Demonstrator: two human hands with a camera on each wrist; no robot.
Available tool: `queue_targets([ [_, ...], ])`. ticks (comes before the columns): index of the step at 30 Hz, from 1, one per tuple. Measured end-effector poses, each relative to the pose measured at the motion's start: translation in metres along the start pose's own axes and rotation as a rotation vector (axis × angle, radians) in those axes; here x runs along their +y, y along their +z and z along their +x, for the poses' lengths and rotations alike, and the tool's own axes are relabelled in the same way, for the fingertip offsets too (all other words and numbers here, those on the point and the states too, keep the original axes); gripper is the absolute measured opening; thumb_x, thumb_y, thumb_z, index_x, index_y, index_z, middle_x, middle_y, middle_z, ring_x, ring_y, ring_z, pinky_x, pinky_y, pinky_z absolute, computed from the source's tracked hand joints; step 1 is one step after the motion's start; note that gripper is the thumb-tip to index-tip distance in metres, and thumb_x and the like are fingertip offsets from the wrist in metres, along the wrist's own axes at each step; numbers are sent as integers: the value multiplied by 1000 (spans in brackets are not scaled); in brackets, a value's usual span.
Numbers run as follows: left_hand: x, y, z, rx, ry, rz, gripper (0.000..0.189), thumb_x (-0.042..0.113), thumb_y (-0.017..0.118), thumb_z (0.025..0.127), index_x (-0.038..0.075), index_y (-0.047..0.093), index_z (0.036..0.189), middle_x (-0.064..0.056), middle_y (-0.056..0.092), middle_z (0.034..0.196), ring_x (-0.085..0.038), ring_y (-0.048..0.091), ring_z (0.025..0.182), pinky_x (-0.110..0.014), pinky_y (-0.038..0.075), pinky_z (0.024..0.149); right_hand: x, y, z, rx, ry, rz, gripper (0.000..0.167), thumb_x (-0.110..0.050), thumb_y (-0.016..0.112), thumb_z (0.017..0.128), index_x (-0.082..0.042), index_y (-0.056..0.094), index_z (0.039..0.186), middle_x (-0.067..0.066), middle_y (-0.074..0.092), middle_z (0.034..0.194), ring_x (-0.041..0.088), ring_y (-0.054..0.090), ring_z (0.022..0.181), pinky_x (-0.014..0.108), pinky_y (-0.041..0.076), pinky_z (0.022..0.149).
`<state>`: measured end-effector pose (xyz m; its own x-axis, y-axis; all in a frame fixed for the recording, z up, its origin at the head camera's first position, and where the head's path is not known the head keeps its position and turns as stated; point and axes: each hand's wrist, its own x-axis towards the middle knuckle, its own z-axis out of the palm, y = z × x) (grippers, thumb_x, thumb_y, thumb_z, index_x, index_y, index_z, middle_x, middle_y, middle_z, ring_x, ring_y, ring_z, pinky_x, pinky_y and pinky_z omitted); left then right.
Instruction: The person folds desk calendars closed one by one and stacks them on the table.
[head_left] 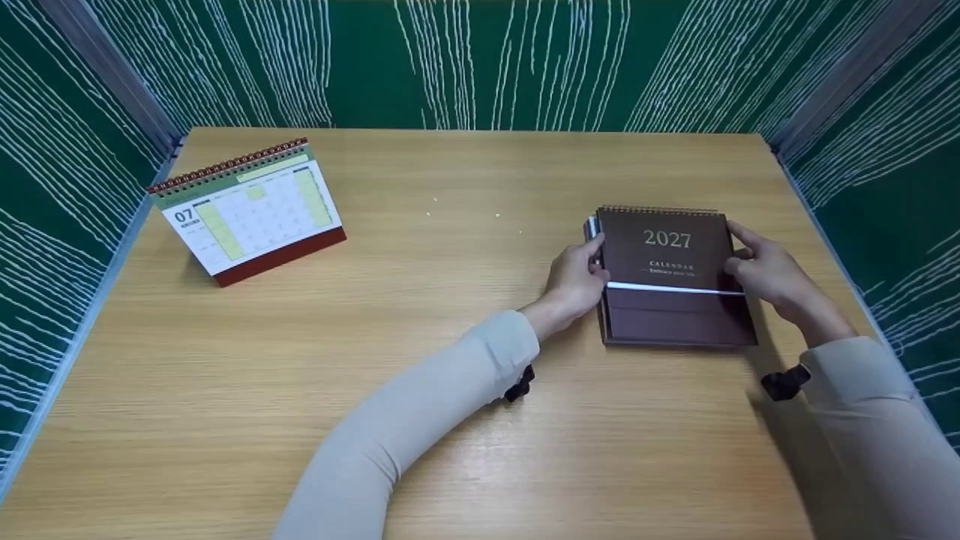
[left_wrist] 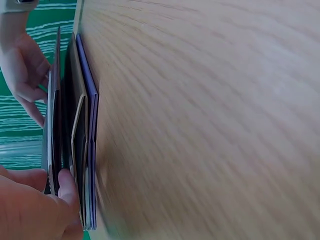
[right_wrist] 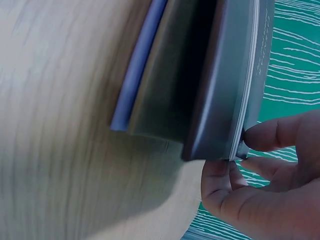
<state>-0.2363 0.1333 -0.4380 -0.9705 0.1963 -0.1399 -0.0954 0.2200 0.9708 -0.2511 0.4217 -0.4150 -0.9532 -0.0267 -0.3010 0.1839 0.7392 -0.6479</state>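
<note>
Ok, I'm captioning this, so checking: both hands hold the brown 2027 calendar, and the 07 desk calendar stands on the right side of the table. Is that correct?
Wrong side: the head view shows the 07 desk calendar on the left side of the table. The left hand and right hand do hold the brown 2027 calendar.

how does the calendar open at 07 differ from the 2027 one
The 07 calendar shows a white page with green bands; the 2027 calendar shows a dark brown cover.
The 07 calendar stands propped at a slant, while the 2027 calendar is close to flat, above other flat items.
Nobody touches the 07 calendar; the left hand and right hand grip the 2027 calendar.
Both have a spiral-bound top edge.
</note>
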Motion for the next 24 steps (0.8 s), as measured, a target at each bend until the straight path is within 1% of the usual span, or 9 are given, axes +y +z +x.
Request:
queue_targets([
  [2,-1,0,1,-3,-2,4,67,-10,61,100,13,46,161,-2,54,94,-1,46,70,-14,41,58,0,1,1,3,-11,-23,76,-10,39,107,-13,-1,171,42,43,150,38,54,108,32,45,72],
  [4,-1,-1,2,-3,-10,4,68,-9,62,100,13,45,161,-3,57,97,-1,46,69,-14,41,57,-1,1,2,5,-17,-39,75,-11,39,107,-11,-1,170,43,42,150,38,54,105,32,43,68],
  [8,0,-2,3,-1,-38,-1,68,-7,63,100,15,45,162,-5,64,115,0,45,64,-14,41,54,-6,3,3,7,-8,-75,74,-13,39,107,-9,-2,170,44,35,156,41,50,116,42,44,82],
  [11,1,-3,3,-15,-60,-15,69,-7,61,101,16,43,163,-9,64,129,0,44,59,-15,39,50,-9,5,4,32,-12,-117,73,-14,39,107,-5,1,170,42,40,152,38,55,104,42,46,78],
  [13,1,-4,2,-24,-76,-29,70,-8,61,101,17,42,164,-11,62,140,-1,42,56,-16,38,47,-11,7,5,55,-23,-143,73,-13,40,106,-2,5,169,39,46,145,32,55,87,37,45,67],
  [15,2,-5,2,-32,-81,-38,70,-8,60,101,16,41,164,-14,59,148,-2,41,54,-16,36,45,-13,9,6,76,-37,-169,72,-10,40,105,1,8,168,37,46,143,28,52,75,33,42,58],
  [17,2,-6,1,-38,-83,-46,71,-9,59,100,15,41,164,-13,53,155,-2,41,53,-17,35,43,-15,11,6,87,-45,-182,71,-9,41,104,4,9,167,39,44,146,29,52,77,32,42,58],
  [20,2,-7,0,-50,-82,-51,70,-10,58,100,13,40,164,-16,51,158,-2,40,51,-17,35,43,-16,14,6,105,-47,-202,70,-7,41,104,8,12,165,41,43,147,35,54,81,33,42,58],
  [24,3,-8,-2,-66,-87,-45,68,-7,59,101,12,41,164,-16,61,148,-2,38,48,-18,35,43,-17,16,5,128,-47,-246,68,-6,41,103,12,16,163,43,46,138,39,55,83,35,43,58],
])
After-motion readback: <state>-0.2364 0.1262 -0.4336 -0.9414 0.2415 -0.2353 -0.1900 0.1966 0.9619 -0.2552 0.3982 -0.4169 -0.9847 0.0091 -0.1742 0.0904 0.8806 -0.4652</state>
